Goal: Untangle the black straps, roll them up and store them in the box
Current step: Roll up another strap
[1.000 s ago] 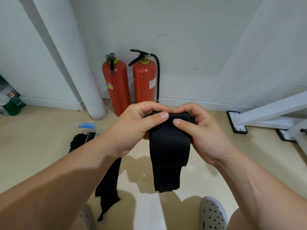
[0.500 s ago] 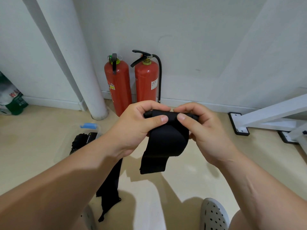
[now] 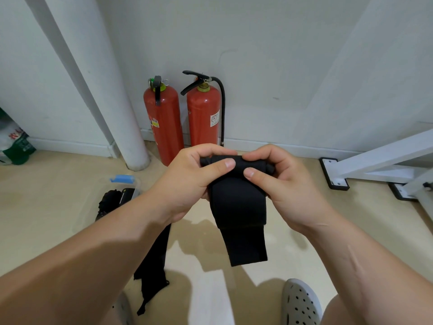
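Note:
A wide black strap [image 3: 239, 207] hangs in front of me, its top end wound into a small roll between both hands. My left hand [image 3: 187, 181] pinches the roll's left end, thumb on top. My right hand [image 3: 281, 181] pinches the right end the same way. The loose tail hangs down to about knee height. A second black strap [image 3: 154, 261] trails on the floor below my left forearm. The clear plastic box [image 3: 131, 184] with a blue latch stands on the floor at left, with black straps inside; my forearm hides part of it.
Two red fire extinguishers [image 3: 182, 118] stand against the wall behind my hands, beside a white pipe [image 3: 110, 90]. A white metal frame with black feet [image 3: 351, 170] is at right. A green-white bag [image 3: 14, 144] lies far left. My grey clog [image 3: 300, 303] shows below.
The strap's hanging tail swung left and up half a second ago and now hangs straight down again. The roll between my fingers looks tighter. Both hands stayed in place.

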